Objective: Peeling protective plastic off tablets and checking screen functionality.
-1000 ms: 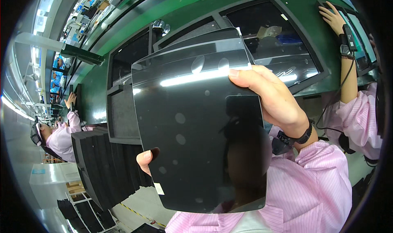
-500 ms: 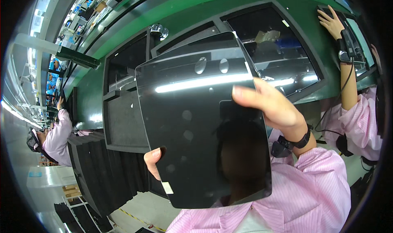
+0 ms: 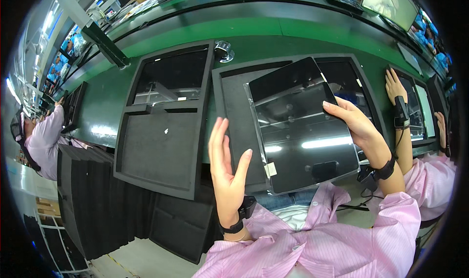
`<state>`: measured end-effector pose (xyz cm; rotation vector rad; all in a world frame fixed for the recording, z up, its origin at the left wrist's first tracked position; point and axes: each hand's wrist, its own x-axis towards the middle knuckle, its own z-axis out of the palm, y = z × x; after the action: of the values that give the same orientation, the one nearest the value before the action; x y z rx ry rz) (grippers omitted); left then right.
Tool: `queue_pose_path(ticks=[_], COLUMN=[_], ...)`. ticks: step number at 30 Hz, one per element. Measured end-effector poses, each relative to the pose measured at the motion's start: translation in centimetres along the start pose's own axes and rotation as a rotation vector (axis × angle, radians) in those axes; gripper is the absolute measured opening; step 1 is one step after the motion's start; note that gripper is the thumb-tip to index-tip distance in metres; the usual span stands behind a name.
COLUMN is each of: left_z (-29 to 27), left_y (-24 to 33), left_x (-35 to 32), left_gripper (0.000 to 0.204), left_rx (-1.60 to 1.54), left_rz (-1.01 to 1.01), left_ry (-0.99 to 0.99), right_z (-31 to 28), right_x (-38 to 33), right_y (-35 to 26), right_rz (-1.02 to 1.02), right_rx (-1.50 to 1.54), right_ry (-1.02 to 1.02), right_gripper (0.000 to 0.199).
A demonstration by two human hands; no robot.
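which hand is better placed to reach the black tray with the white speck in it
Probably the left hand: it is open, empty and nearer the black tray, while the right hand holds the dark panel by its right edge.

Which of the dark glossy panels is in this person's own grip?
The foreground panel, held at its right edge by the right hand. The left panel and partly hidden panel lie in black trays instead.

Colour log: black panel (image 3: 303, 119), green bench (image 3: 100, 109).
On my feed I note a cream tab (image 3: 270, 169), dark-grey tray (image 3: 156, 155), black wrist strap (image 3: 231, 228), blue jeans (image 3: 288, 199), fine-striped pink shirt (image 3: 337, 234).
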<state>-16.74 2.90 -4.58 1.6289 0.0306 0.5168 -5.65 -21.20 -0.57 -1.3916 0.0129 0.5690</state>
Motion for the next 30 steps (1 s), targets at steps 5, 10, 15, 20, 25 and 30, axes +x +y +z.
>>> queue_pose_path(ticks=[5,10,15,20,25,30], left_z=[-2.1,-1.6,-1.8,-2.2,-1.7,-2.0], left_y=[-1.6,-1.8,-2.5,-2.7,-2.4,-2.3], left_x=[0.1,0.2,-0.1,-0.2,-0.1,-0.2], left_gripper=[0.066,0.066,0.067,0.063,0.060,0.058], left_rx=[0.149,0.139,0.131,0.099,0.098,0.181], left_rz=[-0.056,-0.079,-0.078,-0.068,-0.073,-0.058], left_ry=[-0.093,-0.083,-0.097,-0.086,-0.074,-0.069], right_z=[1.4,2.9,4.5,2.5,-8.3,-5.9], right_x=[2.4,3.3,2.4,-1.3,-3.1,-4.0], right_y=[0.1,-0.2,-2.0,-4.7,-0.2,2.9], right_rz=[0.070,0.072,-0.221,-0.550,-0.293,-0.317], right_rx=[-0.002,-0.658,-1.541,-1.199,-1.679,-1.572], right_ry=[-0.005,-0.056,0.038,0.217,0.529,0.659], right_gripper=[0.024,0.046,0.050,0.035,0.037,0.054])
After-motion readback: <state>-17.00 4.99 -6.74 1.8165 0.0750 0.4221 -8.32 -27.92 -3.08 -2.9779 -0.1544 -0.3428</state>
